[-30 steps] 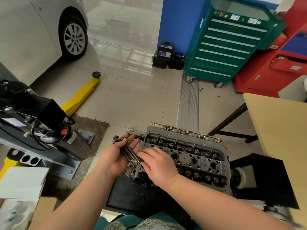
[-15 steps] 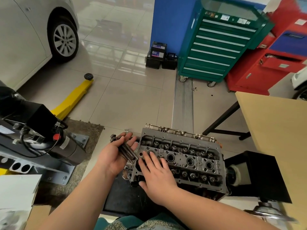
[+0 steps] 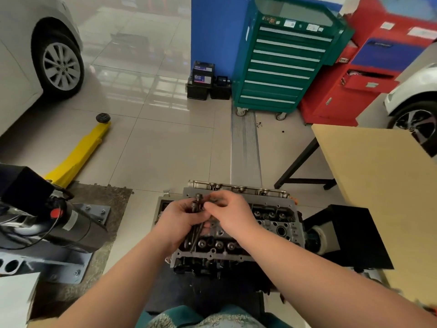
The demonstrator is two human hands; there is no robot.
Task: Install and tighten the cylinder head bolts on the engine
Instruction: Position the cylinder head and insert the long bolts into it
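So starting on the left, we've got the left hand (image 3: pixel 179 220) curled round a bundle of cylinder head bolts (image 3: pixel 197 215), heads pointing away from us and the shanks running down toward the near side, right over the left end of the cylinder head (image 3: pixel 267 229). Fingers are wrapped fairly tight, so it's a proper grip, not just resting. Just right of it, the right hand (image 3: pixel 230 213) is bent in with its fingertips pinching at the top of that same bundle, up by the bolt heads. We can't tell if it's got one bolt singled out or is just touching the bunch, things are a bit blurry there. The head itself sits dead centre near us on a black stand (image 3: pixel 354 235), valve springs and holes facing up.

Now the floor and the room. Far left there's a white car with its wheel (image 3: pixel 60 67) showing. Nearer on the left, a yellow lift arm (image 3: pixel 79 153) with a black rubber pad lies on the pale tiled floor (image 3: pixel 153 147), and nearer still there's a black motor unit (image 3: pixel 47 223) with a red button, bolted to a grey steel base on a rough dark mat. Centre far, a couple of car batteries (image 3: pixel 203 80) sit against a blue panel, then a green drawer tool cabinet (image 3: pixel 283 60) on castors, then a red cabinet (image 3: pixel 369 74). A ribbed metal strip runs along the floor from the green cabinet toward the engine. On the right, a light wooden table (image 3: pixel 383 185) with black legs, and another white car's wheel (image 3: pixel 416 126) peeking in at the far right edge.
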